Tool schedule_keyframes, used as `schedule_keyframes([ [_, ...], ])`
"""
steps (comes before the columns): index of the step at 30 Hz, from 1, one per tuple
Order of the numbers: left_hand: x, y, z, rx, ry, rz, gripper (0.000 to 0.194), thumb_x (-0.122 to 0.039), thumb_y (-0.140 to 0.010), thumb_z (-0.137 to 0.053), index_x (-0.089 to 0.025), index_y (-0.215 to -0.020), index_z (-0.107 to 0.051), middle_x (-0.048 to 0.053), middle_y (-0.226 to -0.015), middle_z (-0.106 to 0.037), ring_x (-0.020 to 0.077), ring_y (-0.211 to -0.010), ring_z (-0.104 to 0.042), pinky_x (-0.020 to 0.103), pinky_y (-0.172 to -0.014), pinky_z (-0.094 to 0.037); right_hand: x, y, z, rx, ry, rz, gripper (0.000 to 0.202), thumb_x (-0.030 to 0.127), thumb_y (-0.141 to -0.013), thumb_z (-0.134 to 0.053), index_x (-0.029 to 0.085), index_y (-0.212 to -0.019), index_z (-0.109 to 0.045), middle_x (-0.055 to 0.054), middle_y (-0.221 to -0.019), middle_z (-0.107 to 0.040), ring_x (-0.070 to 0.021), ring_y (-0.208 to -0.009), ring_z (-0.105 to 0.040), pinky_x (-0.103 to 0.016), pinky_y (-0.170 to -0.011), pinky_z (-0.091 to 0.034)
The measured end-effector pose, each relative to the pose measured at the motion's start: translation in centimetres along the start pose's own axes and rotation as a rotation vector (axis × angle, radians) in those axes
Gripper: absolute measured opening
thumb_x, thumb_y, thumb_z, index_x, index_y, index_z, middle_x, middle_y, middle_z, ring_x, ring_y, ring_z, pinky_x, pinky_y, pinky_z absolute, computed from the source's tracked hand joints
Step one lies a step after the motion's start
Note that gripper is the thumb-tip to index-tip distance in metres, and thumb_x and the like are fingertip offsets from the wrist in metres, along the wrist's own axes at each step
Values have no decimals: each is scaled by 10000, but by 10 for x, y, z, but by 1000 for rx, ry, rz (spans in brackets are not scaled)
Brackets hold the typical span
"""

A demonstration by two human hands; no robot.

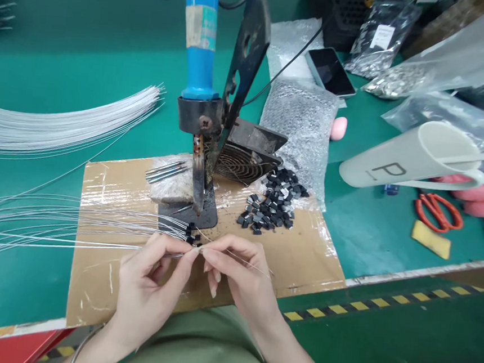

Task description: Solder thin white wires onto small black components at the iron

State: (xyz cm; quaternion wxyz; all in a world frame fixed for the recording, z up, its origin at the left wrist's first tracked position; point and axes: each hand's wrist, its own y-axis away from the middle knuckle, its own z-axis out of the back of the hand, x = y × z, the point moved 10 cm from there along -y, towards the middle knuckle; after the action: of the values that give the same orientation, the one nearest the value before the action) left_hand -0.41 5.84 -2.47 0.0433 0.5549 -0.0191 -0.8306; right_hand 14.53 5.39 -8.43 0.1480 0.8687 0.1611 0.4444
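Both hands meet over the cardboard sheet (101, 282), fingertips touching. My left hand (152, 286) is closed in a pinch on white wires (105, 244) that come in from the left. My right hand (238, 266) is also closed, thumb and forefinger pinched against the left fingertips. A thin solder-like wire (235, 255) runs through its fingers; whatever small piece lies between the fingertips is hidden. Just beyond, several wires end in black connectors (190, 232). Above them a blue-handled soldering iron (201, 37) points tip down in a black stand (247, 52).
Loose black connectors (274, 201) are piled to the right of a small fan (243, 162). A bundle of white wires (81, 130) lies at left. Bubble wrap (297, 130), a phone (330, 70), a tipped-looking mug (405, 156), red-handled scissors (438, 213) and a yellow sponge (430, 239) are rightward.
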Motion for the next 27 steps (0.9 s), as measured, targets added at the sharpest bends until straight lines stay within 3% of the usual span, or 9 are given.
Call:
schedule_keyframes([
  [10,7,1,0,-21,18,11,118,-252,-948,-739,-203,-842,-754,-7,-708,-643,108,-566,-474,249,-521,-355,-1,1,1,13,0,19,112,321,-874,-856,222,-822,-864,6,-662,-743,-87,-446,-607,-194,-434,-535],
  [17,6,3,-1,-63,17,-2,117,-238,-959,-726,-204,-847,-736,-22,-681,-618,102,-547,-433,241,-512,-344,-5,2,1,-73,-30,27,178,375,-826,-886,206,-779,-856,1,-625,-720,-91,-407,-551,-213,-382,-485],
  [27,13,7,-1,-92,42,56,92,-254,-942,-751,-191,-875,-747,4,-743,-736,116,-600,-606,224,-545,-432,-14,5,-3,-104,-104,61,162,399,-819,-888,238,-840,-883,-13,-667,-754,-92,-425,-539,-216,-373,-506],
])
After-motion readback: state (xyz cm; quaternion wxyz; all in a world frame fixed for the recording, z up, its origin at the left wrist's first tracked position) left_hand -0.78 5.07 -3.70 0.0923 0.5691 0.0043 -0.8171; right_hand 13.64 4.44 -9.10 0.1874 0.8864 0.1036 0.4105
